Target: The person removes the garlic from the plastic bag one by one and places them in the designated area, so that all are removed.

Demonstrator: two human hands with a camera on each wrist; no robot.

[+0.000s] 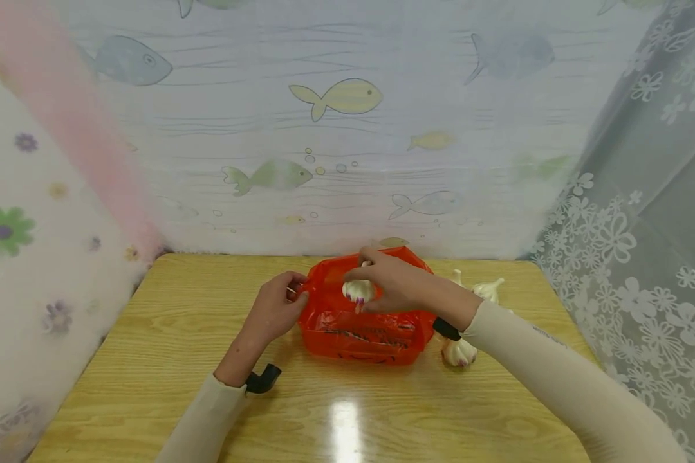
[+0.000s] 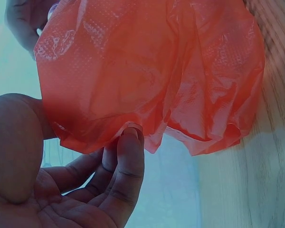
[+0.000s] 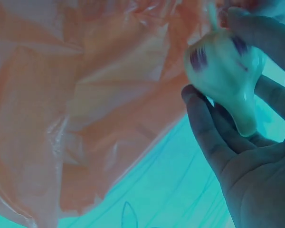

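A red plastic bag (image 1: 330, 347) with dark print stands on the wooden table, its mouth spread upward. At its left edge my left hand (image 1: 275, 305) pinches the rim; in the left wrist view the thumb and fingers grip the thin film (image 2: 118, 85). My right hand (image 1: 402, 280) holds a white garlic bulb (image 1: 358, 291) over the bag's opening. Seen from the right wrist, fingers and thumb surround the bulb (image 3: 223, 66), which bears purple marks and a stubby stem.
More garlic lies right of the bag: one bulb (image 1: 459, 353) below the right forearm, another (image 1: 488, 290) behind it, partly hidden. The wooden table (image 1: 168, 334) ends at a fish-patterned curtain (image 1: 347, 212). A black wrist mount (image 1: 264, 378) sits on the left wrist.
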